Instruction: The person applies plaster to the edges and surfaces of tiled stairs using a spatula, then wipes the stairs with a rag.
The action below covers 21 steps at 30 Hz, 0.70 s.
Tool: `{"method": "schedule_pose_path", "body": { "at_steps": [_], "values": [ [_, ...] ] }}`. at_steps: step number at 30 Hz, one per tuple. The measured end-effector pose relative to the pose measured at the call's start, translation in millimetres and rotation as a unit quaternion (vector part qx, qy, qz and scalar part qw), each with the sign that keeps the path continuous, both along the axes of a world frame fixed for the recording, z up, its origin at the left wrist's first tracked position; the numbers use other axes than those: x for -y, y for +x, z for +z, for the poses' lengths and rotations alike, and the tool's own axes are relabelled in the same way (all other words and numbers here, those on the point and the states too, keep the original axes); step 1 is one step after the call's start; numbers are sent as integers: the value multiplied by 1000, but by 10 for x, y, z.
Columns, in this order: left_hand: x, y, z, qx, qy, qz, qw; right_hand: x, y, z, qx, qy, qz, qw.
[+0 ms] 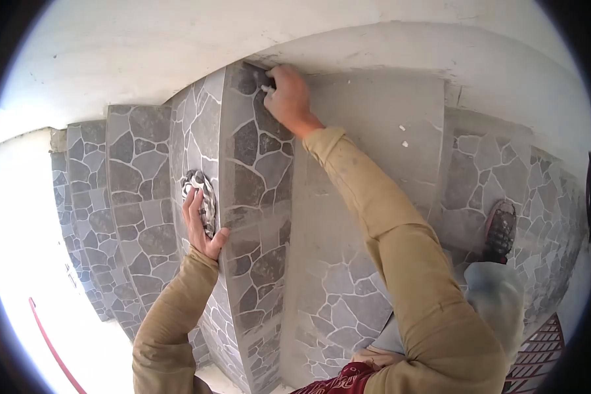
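My left hand [200, 223] rests on a crumpled black-and-white cloth [207, 203], which lies against a stone-patterned tile face beside the long edge of a step [246, 180]. Its fingers lie over the cloth and the thumb is spread toward the edge. Farther up, my right hand [285, 98] is at the top end of the same step, close to the wall. The fingers of that hand are bent and pressed together near the dark tile corner; whatever they hold is too small or hidden to name.
A pale wall [177, 39] runs along the top. More tiled steps [138, 164] lie at the left. Dusty grey tile [368, 131] with small white bits is right of the step. A shoe [501, 230] stands at the right, with a red metal grille [538, 354] below.
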<state>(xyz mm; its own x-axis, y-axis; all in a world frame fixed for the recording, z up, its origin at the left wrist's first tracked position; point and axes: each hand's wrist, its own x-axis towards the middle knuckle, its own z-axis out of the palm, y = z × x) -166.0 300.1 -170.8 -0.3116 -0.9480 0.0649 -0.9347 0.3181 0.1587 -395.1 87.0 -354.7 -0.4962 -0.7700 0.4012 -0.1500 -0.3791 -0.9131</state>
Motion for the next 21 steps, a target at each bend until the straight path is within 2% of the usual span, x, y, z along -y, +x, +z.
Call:
{"method": "schedule_pose_path", "body": {
  "at_steps": [4, 6, 7, 9, 11, 15, 18, 21],
  "values": [
    [28, 5, -23, 6, -12, -2, 1000, -31, 77, -199, -3, 5, -6, 1000],
    [1, -32, 10, 11, -2, 6, 1000, -191, 151, -348, 41, 78, -6, 996],
    [-11, -25, 7, 12, 0, 4, 1000, -318, 224, -341, 42, 80, -7, 996],
    [18, -6, -22, 10, -12, 0, 1000, -503, 342, -290, 36, 49, -6, 998],
    [41, -7, -40, 9, -12, 0, 1000, -268, 212, -317, 56, 48, -15, 997],
    [8, 12, -12, 9, -15, -7, 1000, -278, 267, -227, 71, 59, -30, 995],
    [67, 22, -19, 13, -20, -10, 1000, -190, 247, -375, 81, 7, -29, 996],
    [2, 89, -18, 16, -15, -16, 1000, -274, 188, -501, 27, 41, 7, 999]
  ]
}}
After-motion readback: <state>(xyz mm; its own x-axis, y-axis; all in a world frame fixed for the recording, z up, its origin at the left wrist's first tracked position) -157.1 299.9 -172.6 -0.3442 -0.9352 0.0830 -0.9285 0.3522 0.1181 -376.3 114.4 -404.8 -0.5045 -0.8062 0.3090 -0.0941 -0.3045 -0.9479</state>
